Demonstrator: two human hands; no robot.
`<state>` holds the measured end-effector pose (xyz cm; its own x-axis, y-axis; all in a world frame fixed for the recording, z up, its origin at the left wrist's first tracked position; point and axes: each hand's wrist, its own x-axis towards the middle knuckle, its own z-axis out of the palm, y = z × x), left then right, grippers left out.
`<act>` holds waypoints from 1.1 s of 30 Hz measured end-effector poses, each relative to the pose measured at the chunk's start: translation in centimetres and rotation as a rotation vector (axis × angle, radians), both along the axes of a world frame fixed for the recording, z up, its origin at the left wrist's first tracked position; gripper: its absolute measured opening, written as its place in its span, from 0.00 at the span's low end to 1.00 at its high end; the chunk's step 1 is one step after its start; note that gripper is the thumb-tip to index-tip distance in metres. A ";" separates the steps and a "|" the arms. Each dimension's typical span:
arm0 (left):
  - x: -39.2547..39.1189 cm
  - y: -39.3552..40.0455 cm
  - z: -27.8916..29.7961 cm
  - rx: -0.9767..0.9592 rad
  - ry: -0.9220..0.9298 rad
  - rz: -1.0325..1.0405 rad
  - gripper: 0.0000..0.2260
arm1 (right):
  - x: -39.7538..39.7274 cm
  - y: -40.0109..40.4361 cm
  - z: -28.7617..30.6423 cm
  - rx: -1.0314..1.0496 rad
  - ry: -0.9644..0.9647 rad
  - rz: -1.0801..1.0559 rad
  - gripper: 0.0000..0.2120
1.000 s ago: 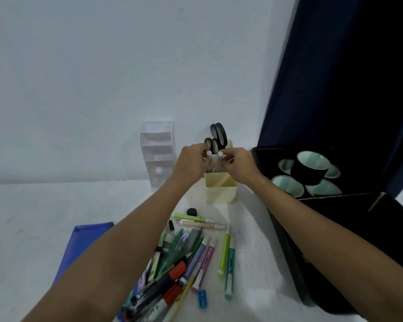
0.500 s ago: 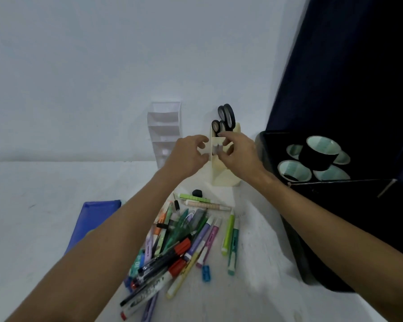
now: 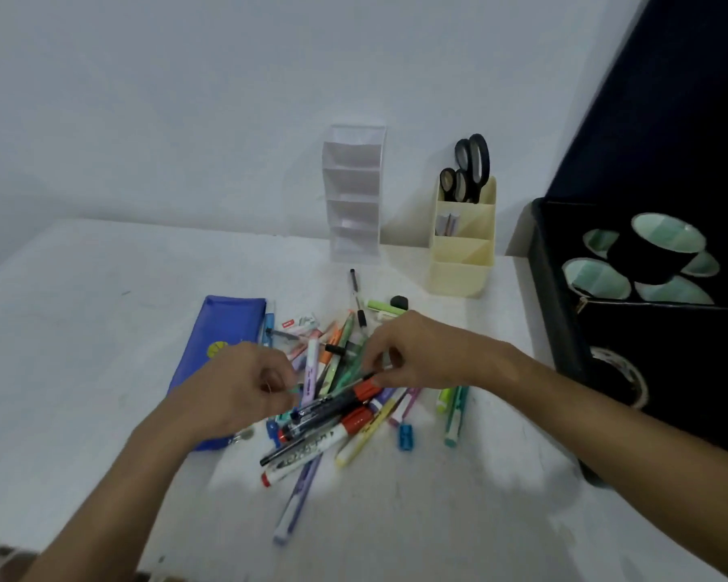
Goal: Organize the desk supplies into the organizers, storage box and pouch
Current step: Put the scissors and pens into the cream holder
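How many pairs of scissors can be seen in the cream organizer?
2: a large black pair and a smaller black pair beside it, both standing handles-up in the rear compartment of the cream organizer. Blades are hidden inside.

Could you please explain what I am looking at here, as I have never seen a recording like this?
There is no machine: a person wears a camera on the head, looking forward and down, so both bare arms reach in from below. The left hand and right hand are down in a pile of pens and markers on the white table. Their fingers are curled among the pens; blur hides exactly what each one grips. Beside the pile lies a blue pouch. At the back stand a clear tiered organizer and a cream organizer holding black scissors. To the right, an open black storage box contains rolls of tape.
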<state>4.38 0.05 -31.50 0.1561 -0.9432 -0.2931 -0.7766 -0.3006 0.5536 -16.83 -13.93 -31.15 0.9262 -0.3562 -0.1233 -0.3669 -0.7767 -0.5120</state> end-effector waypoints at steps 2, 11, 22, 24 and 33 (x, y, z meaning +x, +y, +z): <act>-0.2 2.4 -0.8 0.006 0.004 0.025 0.07 | 0.5 0.7 -0.4 -0.047 0.024 0.053 0.09; -1.4 6.6 -3.2 0.029 -0.020 0.059 0.08 | 4.9 4.3 -1.9 -0.259 0.080 0.278 0.13; -1.7 5.5 -0.6 -0.253 0.074 0.174 0.03 | 4.9 3.0 -1.4 -0.236 0.079 0.193 0.14; -1.5 4.5 0.7 -0.310 0.154 0.206 0.04 | 4.2 1.8 -0.1 -0.175 0.020 0.113 0.14; -3.8 -5.2 6.5 -0.641 0.160 0.178 0.04 | -2.5 -4.8 6.2 -0.058 -0.473 -0.478 0.13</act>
<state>0.55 -5.16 -25.05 0.3259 -0.9022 0.2827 -0.6396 0.0098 0.7686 -19.34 -18.73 -24.95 0.6150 -0.7340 0.2881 -0.4236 -0.6157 -0.6644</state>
